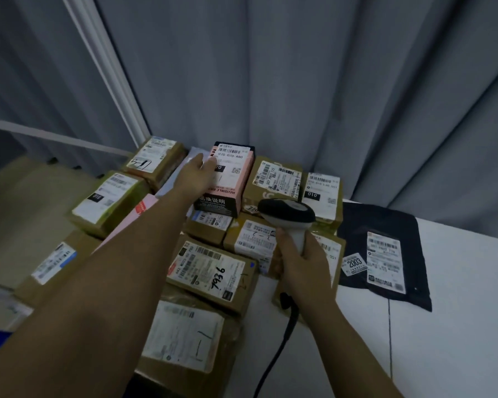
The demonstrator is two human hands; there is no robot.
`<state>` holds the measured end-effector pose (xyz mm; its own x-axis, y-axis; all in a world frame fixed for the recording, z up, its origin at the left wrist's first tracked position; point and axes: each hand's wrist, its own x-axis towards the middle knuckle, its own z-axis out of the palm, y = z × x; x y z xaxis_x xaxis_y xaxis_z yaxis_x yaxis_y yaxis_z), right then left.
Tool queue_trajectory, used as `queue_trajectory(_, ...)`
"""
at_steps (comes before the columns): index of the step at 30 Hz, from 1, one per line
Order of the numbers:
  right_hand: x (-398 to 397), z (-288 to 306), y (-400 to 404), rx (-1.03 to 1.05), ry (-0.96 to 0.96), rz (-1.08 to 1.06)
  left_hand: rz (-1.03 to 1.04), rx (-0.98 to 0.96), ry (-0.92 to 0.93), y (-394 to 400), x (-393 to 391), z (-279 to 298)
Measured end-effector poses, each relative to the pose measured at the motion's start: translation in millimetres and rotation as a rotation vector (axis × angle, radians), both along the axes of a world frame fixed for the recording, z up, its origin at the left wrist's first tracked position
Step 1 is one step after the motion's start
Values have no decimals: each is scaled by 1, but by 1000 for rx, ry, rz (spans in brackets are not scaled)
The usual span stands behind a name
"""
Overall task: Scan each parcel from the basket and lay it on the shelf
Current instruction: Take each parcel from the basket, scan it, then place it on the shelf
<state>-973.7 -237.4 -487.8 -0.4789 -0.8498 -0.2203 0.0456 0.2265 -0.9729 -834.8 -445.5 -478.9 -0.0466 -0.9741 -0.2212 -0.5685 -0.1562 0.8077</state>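
Single head view; looks forward-down, close over parcel-stacked shelf (457,326)

Left hand (197,175) apparently touching pink parcel (227,179); right hand (302,262) grips scanner (288,216).

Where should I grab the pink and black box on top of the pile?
Grip the pink and black cardboard box across its two long side walls, coming from above. It rides on top of the brown parcels, so those sides look exposed. The left hand already rests on its left edge; the right hand holds the scanner.
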Motion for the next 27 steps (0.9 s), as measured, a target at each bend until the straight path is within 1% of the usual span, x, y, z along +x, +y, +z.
queue_trajectory(2,7,3,3,-5,-3,4,-6,-53,18,11,8,0)
queue_trajectory(4,15,6,8,-4,-4,15,11,-124,73,26,14,1)
queue_trajectory(8,36,17,25,4,-40,47,3,-232,127,71,28,10)
queue_trajectory(12,64,33,47,-7,-70,119,58,-231,141,133,53,18)
queue_trajectory(16,105,53,74,0,-62,209,131,-192,268,209,89,35)
queue_trajectory(20,151,64,109,70,-125,386,233,-209,296,273,142,51)
queue_trajectory(23,181,70,136,112,-97,527,352,-239,361,316,187,56)
queue_trajectory(27,230,85,173,139,-109,760,479,-189,439,383,242,56)
